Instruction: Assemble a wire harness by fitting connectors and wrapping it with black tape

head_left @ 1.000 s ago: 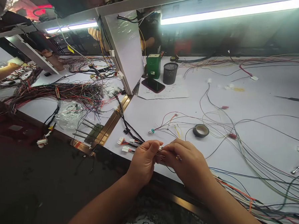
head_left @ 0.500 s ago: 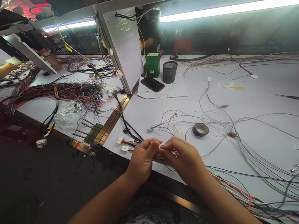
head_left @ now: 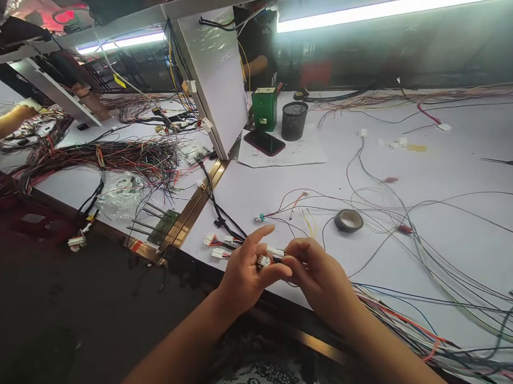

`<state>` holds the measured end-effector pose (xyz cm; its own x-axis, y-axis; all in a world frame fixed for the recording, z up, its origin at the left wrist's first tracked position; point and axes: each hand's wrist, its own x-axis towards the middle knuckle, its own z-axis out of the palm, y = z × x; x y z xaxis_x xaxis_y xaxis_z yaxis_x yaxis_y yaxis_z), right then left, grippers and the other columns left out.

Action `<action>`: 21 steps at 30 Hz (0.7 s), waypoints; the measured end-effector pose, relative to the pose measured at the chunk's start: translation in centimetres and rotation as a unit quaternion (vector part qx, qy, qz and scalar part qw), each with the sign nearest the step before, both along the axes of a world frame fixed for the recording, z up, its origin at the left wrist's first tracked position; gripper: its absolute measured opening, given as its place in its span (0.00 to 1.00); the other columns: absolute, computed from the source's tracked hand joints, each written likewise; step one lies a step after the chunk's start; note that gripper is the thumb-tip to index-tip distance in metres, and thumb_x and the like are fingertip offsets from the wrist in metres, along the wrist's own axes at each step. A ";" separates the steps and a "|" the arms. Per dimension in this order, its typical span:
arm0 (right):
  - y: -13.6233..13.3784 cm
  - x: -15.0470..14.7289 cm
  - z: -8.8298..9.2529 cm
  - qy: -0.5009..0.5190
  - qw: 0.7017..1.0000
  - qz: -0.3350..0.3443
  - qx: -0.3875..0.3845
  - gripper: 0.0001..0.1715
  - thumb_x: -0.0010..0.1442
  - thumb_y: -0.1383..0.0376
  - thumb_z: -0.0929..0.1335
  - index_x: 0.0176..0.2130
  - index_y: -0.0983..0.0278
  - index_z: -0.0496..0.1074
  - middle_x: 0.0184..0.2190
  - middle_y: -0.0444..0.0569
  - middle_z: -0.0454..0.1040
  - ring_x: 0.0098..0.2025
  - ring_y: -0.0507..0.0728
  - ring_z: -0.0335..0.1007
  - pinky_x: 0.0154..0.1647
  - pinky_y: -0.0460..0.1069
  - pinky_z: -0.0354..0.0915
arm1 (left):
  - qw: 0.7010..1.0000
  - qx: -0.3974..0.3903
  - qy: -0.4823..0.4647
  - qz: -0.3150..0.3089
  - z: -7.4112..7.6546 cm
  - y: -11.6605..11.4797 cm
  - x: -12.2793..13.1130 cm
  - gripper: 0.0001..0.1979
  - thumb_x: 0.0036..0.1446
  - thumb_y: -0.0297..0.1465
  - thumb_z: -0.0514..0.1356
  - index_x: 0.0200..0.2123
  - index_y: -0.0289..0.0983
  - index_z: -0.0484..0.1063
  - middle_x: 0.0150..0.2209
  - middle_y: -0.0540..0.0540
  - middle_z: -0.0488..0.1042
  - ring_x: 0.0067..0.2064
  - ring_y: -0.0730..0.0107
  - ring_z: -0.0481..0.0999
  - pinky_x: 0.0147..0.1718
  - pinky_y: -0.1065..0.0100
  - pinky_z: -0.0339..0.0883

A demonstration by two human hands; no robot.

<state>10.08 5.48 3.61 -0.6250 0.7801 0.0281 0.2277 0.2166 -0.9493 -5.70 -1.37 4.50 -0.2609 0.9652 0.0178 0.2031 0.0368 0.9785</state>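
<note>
Near the table's front edge, my left hand (head_left: 246, 269) has its thumb and index finger spread. Its other fingers curl around a small white wire connector (head_left: 264, 262). Close beside it, my right hand (head_left: 315, 269) pinches a second, slimmer white connector (head_left: 276, 251) between thumb and fingers; its wires are partly hidden by the hand. Left of my hands, black sleeved cables (head_left: 226, 227) end in white plugs (head_left: 219, 253) on the table. Just beyond lies a small teal-and-white connector (head_left: 259, 218) with thin wires.
A roll of black tape (head_left: 348, 221) lies right of my hands, with loose wires (head_left: 404, 328) along the right. Behind are a phone (head_left: 264, 142), mesh cup (head_left: 293, 122) and green box (head_left: 264, 109). A wire bundle (head_left: 125, 156) and another person's hand (head_left: 24, 113) are at left.
My left thumb and index finger have opened away from the pinch, baring the white connectors. My right hand keeps its pinch. The view has shifted slightly.
</note>
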 end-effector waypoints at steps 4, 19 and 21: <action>-0.4 0.2 -0.6 0.061 0.998 0.010 -0.030 0.09 0.65 0.58 0.64 0.41 0.59 0.69 0.33 0.46 0.73 0.31 0.53 0.69 0.31 0.48 0.66 | 0.999 0.049 -0.010 -0.004 -0.5 0.2 1.0 0.30 0.53 0.40 0.66 0.57 0.42 0.64 0.22 0.56 0.60 0.24 0.76 0.57 0.26 0.72 0.55; 1.3 0.1 -2.1 0.170 0.982 0.067 0.053 0.10 0.67 0.65 0.63 0.46 0.55 0.71 0.37 0.46 0.67 0.37 0.52 0.67 0.35 0.48 0.66 | 0.973 0.162 0.162 0.009 0.2 1.0 1.2 0.05 0.62 0.33 0.56 0.35 0.39 0.66 0.24 0.54 0.69 0.23 0.77 0.65 0.24 0.74 0.61; 1.8 0.8 -2.3 0.144 0.977 0.067 0.142 0.12 0.68 0.67 0.63 0.48 0.55 0.71 0.36 0.46 0.69 0.36 0.52 0.66 0.35 0.49 0.65 | 0.954 0.180 0.239 0.014 0.6 1.5 0.9 0.06 0.62 0.31 0.54 0.32 0.38 0.65 0.21 0.55 0.67 0.21 0.78 0.64 0.24 0.73 0.60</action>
